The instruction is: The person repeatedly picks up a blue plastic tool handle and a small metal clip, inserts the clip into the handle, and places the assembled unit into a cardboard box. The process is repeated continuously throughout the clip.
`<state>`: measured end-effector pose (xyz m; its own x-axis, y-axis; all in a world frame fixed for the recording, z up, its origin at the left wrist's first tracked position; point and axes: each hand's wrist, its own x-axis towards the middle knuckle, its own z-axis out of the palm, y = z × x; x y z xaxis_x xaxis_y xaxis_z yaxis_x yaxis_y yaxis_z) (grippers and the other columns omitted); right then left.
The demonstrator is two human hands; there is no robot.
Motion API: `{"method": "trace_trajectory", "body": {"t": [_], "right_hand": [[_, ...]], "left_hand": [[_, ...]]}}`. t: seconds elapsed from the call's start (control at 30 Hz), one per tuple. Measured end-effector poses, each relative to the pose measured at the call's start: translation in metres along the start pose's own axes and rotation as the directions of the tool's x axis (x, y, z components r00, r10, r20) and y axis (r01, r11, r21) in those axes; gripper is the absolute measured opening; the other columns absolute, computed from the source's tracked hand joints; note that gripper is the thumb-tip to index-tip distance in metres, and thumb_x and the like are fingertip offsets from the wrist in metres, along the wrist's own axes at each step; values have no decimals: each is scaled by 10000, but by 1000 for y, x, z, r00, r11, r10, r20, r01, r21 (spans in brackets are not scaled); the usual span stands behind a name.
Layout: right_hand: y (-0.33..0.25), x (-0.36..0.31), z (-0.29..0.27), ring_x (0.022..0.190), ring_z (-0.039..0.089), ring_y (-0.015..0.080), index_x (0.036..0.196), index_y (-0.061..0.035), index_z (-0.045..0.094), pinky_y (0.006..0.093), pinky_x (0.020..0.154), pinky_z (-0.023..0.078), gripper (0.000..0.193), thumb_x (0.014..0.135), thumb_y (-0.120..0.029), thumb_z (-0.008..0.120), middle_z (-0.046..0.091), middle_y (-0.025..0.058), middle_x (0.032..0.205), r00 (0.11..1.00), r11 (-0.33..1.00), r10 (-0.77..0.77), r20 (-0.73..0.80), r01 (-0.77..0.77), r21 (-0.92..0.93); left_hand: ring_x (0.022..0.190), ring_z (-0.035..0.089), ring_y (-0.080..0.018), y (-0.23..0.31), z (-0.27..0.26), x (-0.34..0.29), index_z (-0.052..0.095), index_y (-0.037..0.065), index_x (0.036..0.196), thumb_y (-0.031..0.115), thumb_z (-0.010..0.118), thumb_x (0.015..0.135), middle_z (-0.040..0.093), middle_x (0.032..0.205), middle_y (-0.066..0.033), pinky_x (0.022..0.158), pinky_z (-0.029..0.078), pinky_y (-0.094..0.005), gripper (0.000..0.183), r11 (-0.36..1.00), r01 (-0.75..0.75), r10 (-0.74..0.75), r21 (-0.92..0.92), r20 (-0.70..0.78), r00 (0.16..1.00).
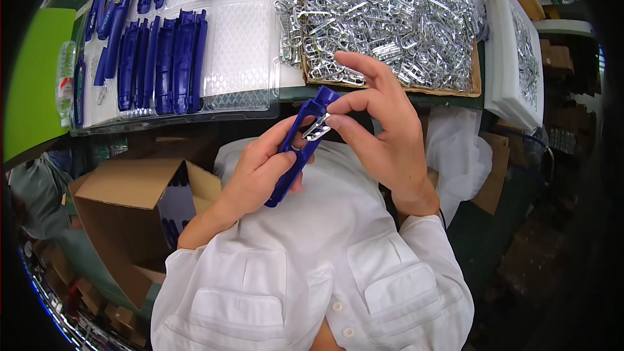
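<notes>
In front of my chest, my left hand is closed around a long blue plastic casing, which slants up to the right. A small shiny metal clip lies against the casing's upper half. Thumb and forefinger of my right hand pinch the clip's upper end, while the other fingers are raised and bent. Just beyond my right hand is a cardboard tray heaped with similar metal clips.
A clear plastic tray at the far left carries several blue casings. Beside it stands a plastic bottle. An open cardboard box sits below, left of me. White foam and crumpled plastic are on the right.
</notes>
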<state>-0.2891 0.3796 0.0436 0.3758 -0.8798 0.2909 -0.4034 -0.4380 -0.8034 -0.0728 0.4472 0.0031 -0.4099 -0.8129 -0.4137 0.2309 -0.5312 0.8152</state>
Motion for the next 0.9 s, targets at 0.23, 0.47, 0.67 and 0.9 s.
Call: {"method": "trace_trajectory", "body": {"t": [0.23, 0.47, 0.67, 0.9], "right_hand": [[2, -6, 6, 1199, 660, 353, 897, -5, 695, 397, 935, 545, 152, 785, 8, 798, 630, 199, 1368, 998, 998, 56, 14, -56, 28], [-8, -6, 7, 1245, 653, 355, 885, 21, 691, 381, 1009, 524, 156, 771, 44, 794, 650, 211, 1354, 995, 982, 90, 45, -81, -170], [-2, -6, 15, 1108, 675, 354, 804, -15, 629, 415, 841, 565, 142, 764, -4, 765, 667, 168, 1284, 999, 976, 20, 32, -13, -216], [1, -9, 23, 1073, 668, 338, 815, -20, 618, 413, 806, 567, 143, 770, 5, 752, 670, 151, 1225, 998, 965, -13, 59, 28, -260]], "left_hand": [[789, 615, -92, -1, 3, -5, 338, 52, 1616, -12, 434, 977, 639, 1166, -84, 651, 542, -244, 648, 1000, 3, -3, 5, 18, 1000], [821, 607, -67, -4, 5, -3, 339, 54, 1616, 8, 467, 1014, 664, 1148, -77, 637, 532, -216, 617, 1000, -7, 7, 31, 17, 1000], [813, 600, -58, -8, 6, -3, 390, 54, 1592, 0, 467, 1004, 688, 1125, -69, 616, 522, -216, 596, 996, -3, 4, 91, -9, 1000], [765, 619, -61, -9, 6, -5, 453, 37, 1553, 5, 493, 967, 669, 1049, -40, 575, 515, -222, 588, 994, 6, 0, 107, -59, 998]]}}
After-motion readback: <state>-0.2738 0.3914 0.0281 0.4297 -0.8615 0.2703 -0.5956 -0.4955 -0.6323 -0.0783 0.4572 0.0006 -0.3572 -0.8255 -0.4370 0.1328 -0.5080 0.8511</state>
